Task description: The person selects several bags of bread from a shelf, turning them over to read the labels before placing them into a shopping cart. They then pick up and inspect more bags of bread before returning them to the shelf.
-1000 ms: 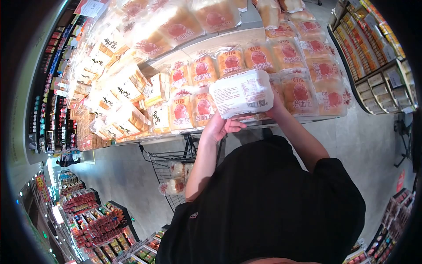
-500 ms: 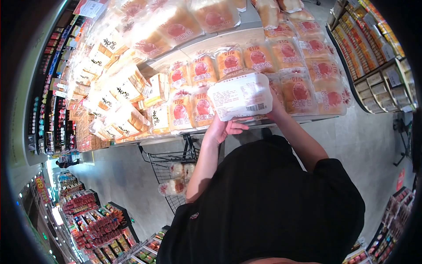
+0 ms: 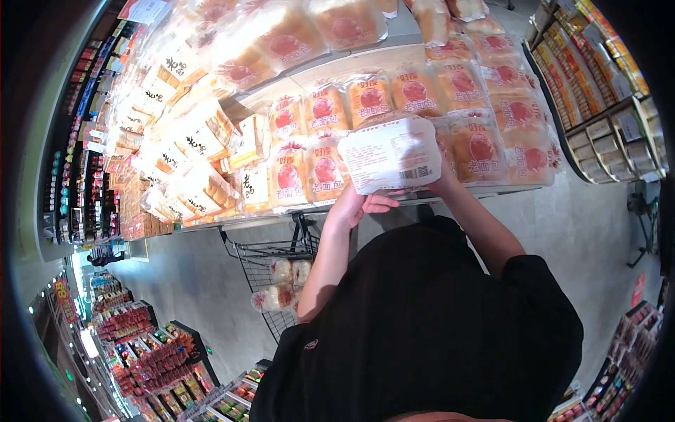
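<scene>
Between my two hands is a bread package [image 3: 391,156], its white back turned up with printed text, a barcode and a square code. My left hand [image 3: 362,207] is under its lower left corner, some fingers showing below the edge. At the right side my right hand [image 3: 443,181] grips it, most of its fingers hidden behind the package. Just beyond are rows of bagged bread loaves [image 3: 322,107] with red round prints, standing on the display shelf [image 3: 492,188].
Left on the display lie bagged sliced breads [image 3: 204,144] with black lettering. A wire shopping cart [image 3: 261,252] holding several bread bags [image 3: 280,295] stands below the shelf edge, left of my arm. Shelves of packaged goods [image 3: 598,84] rise at the right. Grey floor [image 3: 190,295] surrounds me.
The package has shifted slightly to the right and its top edge has tilted a little. Both hands keep hold of it.
</scene>
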Demonstrator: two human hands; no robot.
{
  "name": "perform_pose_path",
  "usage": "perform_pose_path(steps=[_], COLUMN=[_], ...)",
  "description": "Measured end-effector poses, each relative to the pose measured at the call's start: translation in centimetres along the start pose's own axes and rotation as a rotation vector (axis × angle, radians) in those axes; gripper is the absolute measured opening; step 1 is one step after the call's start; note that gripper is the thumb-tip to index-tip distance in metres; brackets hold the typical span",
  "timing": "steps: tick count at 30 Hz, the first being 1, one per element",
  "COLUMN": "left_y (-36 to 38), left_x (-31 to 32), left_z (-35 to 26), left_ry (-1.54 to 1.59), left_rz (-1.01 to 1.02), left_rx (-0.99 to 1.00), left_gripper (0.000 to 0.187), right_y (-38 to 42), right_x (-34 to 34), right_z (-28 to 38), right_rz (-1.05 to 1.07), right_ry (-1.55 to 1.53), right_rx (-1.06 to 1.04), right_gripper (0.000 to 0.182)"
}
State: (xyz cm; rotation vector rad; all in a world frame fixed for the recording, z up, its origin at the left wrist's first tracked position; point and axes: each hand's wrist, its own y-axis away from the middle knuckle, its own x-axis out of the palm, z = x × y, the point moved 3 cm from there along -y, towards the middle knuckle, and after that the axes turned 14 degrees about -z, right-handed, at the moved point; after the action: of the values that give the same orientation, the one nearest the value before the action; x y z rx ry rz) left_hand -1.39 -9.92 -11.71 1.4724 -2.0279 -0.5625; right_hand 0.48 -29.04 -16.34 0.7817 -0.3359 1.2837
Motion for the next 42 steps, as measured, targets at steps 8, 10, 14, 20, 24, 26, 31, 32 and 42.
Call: perform_pose_path(steps=[8,10,14,20,24,26,31,32,42], left_y=[0.3,0.3,-0.3,-0.4,-0.4,-0.4,-0.4,-0.4,-0.7], left_x=[0.1,0.1,-0.2,-0.2,-0.1,-0.1,0.2,0.2,0.5], left_z=[-0.3,-0.4,0.1,0.2,0.1,0.1,0.1,0.1,0.3], left_ry=[-0.020,-0.022,-0.007,0.003,-0.005,-0.004,-0.002,-0.005,-0.016], left_rz=[-0.012,-0.017,0.012,0.018,0.025,0.033,0.044,0.045,0.065], left_rx=[0.024,0.027,0.010,0.022,0.023,0.022,0.024,0.022,0.031], left_gripper=[0.050,0.050,0.051,0.053,0.054,0.055,0.055,0.055,0.057], right_y=[0.2,0.1,0.2,0.3,0.6,0.4,0.2,-0.1,-1.2], right_x=[-0.2,-0.4,-0.2,-0.1,0.3,0.1,-0.3,-0.8,-2.3], right_z=[-0.5,-0.6,-0.4,-0.4,-0.1,-0.2,-0.2,-0.5,-1.3], right_rz=[-0.130,-0.114,-0.077,-0.109,-0.128,-0.118,-0.131,-0.126,-0.079], right_ry=[-0.052,-0.052,-0.055,-0.109,-0.096,-0.089,-0.101,-0.105,-0.144], right_rx=[0.047,0.046,0.041,0.112,0.102,0.085,0.100,0.106,0.115], right_gripper=[0.037,0.037,0.038,0.039,0.039,0.039,0.039,0.039,0.038])
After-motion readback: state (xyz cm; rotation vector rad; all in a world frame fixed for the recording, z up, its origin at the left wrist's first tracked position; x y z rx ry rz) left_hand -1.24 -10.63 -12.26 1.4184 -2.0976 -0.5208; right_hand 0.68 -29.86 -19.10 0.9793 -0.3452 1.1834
